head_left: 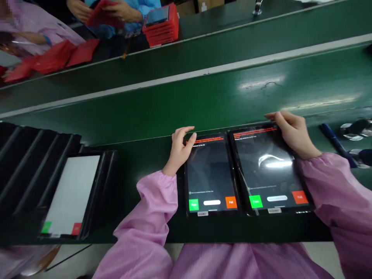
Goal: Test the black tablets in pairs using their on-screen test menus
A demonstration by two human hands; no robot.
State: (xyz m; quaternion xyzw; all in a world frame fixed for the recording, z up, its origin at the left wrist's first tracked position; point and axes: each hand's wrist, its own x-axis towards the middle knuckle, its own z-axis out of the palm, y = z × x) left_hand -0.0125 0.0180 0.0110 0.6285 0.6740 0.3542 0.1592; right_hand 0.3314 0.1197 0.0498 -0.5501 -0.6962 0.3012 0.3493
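Overall, a dark green workbench supported the inspected items. Well to the left of the middle tablet stood a row of ridged black cases. Just right of the middle tablet lay the right-hand tablet; both were face up on the workbench, dark screens lit, red and white text at the top. Left of the middle tablet, nearer than the black cases, lay a white-screen tablet. Well beyond the middle tablet was a stack of red cases; farther left, a co-worker in blue sleeves held a red case. The right hand was at the right-hand tablet's far right corner, fingers bent; its grip could not be determined. The left hand was at the middle tablet's far left corner, thumb and fingers apart, grasping nothing visible. Well right of the middle tablet lay a dark blue pen. At the middle tablet's near edge showed an orange "Fail" button and a green button.
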